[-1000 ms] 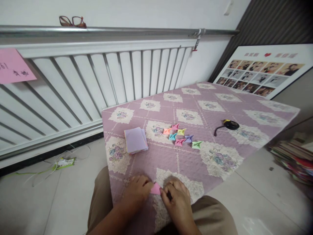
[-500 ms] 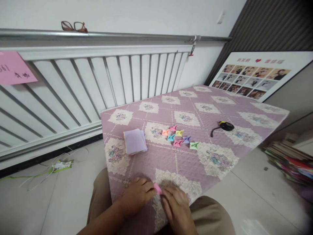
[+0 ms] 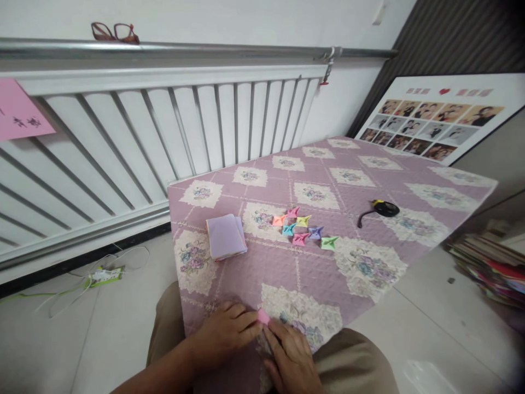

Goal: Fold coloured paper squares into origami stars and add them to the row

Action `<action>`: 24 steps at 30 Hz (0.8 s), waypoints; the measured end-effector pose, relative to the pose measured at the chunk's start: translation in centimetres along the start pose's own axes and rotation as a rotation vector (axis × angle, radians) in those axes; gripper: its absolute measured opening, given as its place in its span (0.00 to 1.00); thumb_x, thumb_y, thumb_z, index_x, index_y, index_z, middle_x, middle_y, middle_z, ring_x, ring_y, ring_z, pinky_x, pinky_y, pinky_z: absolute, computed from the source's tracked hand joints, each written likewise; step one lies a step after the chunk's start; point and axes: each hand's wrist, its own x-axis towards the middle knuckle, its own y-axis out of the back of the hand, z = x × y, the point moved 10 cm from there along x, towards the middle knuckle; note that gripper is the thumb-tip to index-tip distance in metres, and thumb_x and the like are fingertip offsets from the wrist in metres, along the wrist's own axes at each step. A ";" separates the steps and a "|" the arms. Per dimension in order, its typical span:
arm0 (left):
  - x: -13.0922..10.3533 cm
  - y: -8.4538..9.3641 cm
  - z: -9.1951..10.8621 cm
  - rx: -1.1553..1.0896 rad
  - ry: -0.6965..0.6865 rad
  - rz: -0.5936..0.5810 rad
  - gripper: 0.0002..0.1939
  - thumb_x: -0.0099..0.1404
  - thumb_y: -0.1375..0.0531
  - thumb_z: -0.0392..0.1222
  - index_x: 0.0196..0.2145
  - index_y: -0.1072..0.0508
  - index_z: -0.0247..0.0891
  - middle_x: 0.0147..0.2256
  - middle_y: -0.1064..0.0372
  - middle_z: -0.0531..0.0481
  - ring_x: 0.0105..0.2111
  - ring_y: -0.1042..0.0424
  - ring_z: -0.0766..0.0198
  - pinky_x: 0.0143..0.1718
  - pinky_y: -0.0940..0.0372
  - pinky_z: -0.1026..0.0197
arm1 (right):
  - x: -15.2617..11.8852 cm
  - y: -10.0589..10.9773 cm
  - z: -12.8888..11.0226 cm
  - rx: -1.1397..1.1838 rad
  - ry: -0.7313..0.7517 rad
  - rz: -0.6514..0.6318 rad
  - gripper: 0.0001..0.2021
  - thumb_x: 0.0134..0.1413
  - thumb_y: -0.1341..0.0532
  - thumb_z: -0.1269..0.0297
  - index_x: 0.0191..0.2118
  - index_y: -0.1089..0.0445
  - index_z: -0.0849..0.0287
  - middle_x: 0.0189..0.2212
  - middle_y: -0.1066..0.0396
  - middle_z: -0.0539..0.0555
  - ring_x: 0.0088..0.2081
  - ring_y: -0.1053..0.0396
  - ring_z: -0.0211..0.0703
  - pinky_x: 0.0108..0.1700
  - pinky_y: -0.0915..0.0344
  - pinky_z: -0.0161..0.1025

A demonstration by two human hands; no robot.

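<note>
A small folded piece of pink paper [image 3: 263, 316] lies at the near edge of the table, between my hands. My left hand [image 3: 227, 332] grips its left side, fingers curled and pressed together. At the paper's lower right, my right hand [image 3: 290, 350] holds it down against the cloth with its fingers close together. My fingers hide parts of the paper. Farther up the table sit several small folded paper pieces [image 3: 301, 239] in pink, orange, yellow, blue, purple and green. Left of them is a stack of square paper sheets [image 3: 226, 236], lilac on top.
A patterned mauve cloth [image 3: 262, 268] covers the table. A black and yellow object with a strap [image 3: 385, 208] lies to the right. Behind stand a white radiator [image 3: 229, 120] and a photo board [image 3: 435, 120]. Glasses [image 3: 115, 34] rest on the pipe.
My right hand has shifted slightly left and down, closer to my left hand, and both still touch the pink paper. The camera view has tilted a little.
</note>
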 end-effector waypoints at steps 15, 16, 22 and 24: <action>-0.5 -0.5 -0.1 0.007 -0.019 -0.027 0.17 0.73 0.47 0.39 0.58 0.36 0.40 0.56 0.34 0.46 0.51 0.36 0.59 0.50 0.41 0.55 | -0.6 -0.9 0.1 -0.068 0.063 -0.001 0.23 0.50 0.39 0.63 0.54 0.31 0.57 0.47 0.24 0.54 0.46 0.29 0.51 0.51 0.42 0.46; -0.5 -0.4 0.0 0.009 -0.019 -0.027 0.17 0.73 0.47 0.39 0.58 0.36 0.40 0.57 0.35 0.46 0.51 0.37 0.59 0.51 0.41 0.55 | -0.8 -0.9 0.2 -0.071 0.068 -0.007 0.23 0.51 0.39 0.63 0.54 0.31 0.57 0.48 0.24 0.54 0.46 0.29 0.51 0.51 0.42 0.45; -1.3 -0.5 -0.2 0.041 0.025 0.005 0.15 0.73 0.47 0.40 0.56 0.33 0.39 0.56 0.34 0.48 0.52 0.37 0.59 0.52 0.42 0.56 | -1.5 -0.9 1.6 -0.113 0.050 -0.002 0.22 0.51 0.40 0.64 0.54 0.31 0.55 0.46 0.23 0.51 0.44 0.28 0.48 0.50 0.43 0.44; -1.6 -0.6 -0.4 0.066 0.059 0.026 0.15 0.73 0.47 0.40 0.55 0.33 0.39 0.56 0.33 0.49 0.51 0.37 0.59 0.53 0.42 0.56 | -1.4 -0.7 1.7 -0.121 0.045 0.004 0.22 0.50 0.40 0.66 0.53 0.30 0.54 0.45 0.23 0.50 0.44 0.28 0.48 0.50 0.43 0.45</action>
